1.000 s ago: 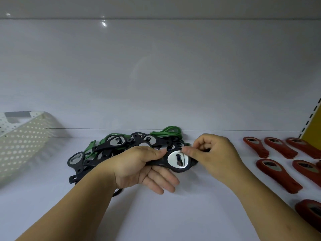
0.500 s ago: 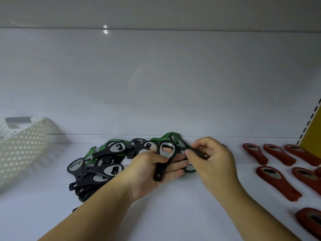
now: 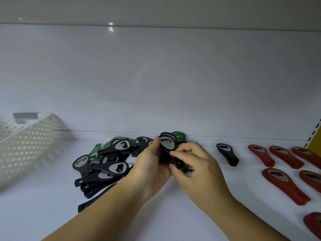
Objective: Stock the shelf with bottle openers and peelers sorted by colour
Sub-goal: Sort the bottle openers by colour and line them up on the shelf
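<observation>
A white perforated basket (image 3: 26,145) sits tilted at nine o'clock on the shelf (image 3: 173,220), well apart from the hands. Just right of it, at about eight o'clock from the hands, lies a loose pile of black and green bottle openers (image 3: 107,164), the black ones overlapping on top and the green ones showing at the pile's far edge.

The left hand (image 3: 151,169) rises from six o'clock with its fingers curled round a held black opener (image 3: 167,143), whose metal-lined head points to twelve o'clock, the thumb lying along its left edge. Whether more than one opener is stacked in that grip I cannot tell. The right hand (image 3: 198,167) meets it from five o'clock, thumb and forefinger pinching the handle end of the same opener, the other fingers bent beneath.

At three o'clock from the hands a lone black opener (image 3: 227,154) lies flat, touching nothing. Further right, red openers (image 3: 284,185) lie in spaced rows. A yellow strip (image 3: 315,143) shows at the frame's right edge.
</observation>
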Tool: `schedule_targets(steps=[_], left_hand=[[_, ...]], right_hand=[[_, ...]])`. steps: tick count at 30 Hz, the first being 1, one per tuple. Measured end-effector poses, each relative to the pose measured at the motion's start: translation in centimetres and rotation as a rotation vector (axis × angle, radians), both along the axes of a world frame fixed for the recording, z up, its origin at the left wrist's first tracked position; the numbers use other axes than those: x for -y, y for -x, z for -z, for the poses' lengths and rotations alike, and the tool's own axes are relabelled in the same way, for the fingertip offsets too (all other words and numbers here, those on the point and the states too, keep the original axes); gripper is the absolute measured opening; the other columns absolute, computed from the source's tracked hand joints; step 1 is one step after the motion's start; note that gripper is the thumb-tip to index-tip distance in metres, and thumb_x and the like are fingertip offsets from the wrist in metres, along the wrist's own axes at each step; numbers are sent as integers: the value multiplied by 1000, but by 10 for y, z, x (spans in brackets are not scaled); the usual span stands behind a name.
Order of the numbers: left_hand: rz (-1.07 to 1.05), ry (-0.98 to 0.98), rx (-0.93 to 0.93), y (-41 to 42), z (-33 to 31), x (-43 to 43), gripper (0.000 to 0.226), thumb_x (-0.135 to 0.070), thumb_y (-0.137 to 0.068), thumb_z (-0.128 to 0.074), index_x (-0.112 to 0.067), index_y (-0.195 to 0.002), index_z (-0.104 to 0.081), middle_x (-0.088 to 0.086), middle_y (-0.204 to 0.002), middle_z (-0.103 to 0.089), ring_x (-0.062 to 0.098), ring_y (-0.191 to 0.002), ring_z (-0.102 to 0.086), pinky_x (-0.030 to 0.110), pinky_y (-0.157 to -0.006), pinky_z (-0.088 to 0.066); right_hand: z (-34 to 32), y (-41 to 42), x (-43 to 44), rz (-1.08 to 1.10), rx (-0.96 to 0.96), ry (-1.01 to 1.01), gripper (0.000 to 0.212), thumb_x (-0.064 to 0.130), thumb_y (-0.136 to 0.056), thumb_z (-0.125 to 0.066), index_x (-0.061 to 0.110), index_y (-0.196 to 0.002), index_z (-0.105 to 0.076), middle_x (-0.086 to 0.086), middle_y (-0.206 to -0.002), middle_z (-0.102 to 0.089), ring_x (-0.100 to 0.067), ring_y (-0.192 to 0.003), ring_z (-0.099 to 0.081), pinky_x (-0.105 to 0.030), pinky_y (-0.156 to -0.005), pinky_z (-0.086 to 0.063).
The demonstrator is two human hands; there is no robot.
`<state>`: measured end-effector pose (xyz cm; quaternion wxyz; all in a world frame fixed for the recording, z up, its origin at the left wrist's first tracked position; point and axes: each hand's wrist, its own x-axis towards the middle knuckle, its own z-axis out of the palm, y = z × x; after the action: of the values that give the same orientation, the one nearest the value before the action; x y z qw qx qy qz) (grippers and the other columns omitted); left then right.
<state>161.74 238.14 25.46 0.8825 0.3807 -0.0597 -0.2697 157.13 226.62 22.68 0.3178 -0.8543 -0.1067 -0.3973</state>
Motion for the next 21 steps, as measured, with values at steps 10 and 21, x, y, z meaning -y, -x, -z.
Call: schedule_targets(steps=[10, 21], left_hand=[[-5, -26, 45, -2, -9, -10, 32, -9, -98, -38, -6, -127, -49, 19, -109, -69, 30, -93, -70, 39, -67, -59], [-281, 14, -70, -14, -30, -115, 26, 5, -85, -35, -19, -97, -40, 25, -98, -60, 21, -52, -52, 17, -37, -38]], right_hand=[[-7, 8, -6, -282, -84, -234, 33, 37, -75, -61, 34, -107, -68, 25, -117, -62, 2, -107, -59, -11, -84, -47], [6, 8, -6, -93, -364, 72, 21, 21, -85, -66, 35, -70, -65, 25, -76, -59, -5, -66, -54, -18, -55, -40]])
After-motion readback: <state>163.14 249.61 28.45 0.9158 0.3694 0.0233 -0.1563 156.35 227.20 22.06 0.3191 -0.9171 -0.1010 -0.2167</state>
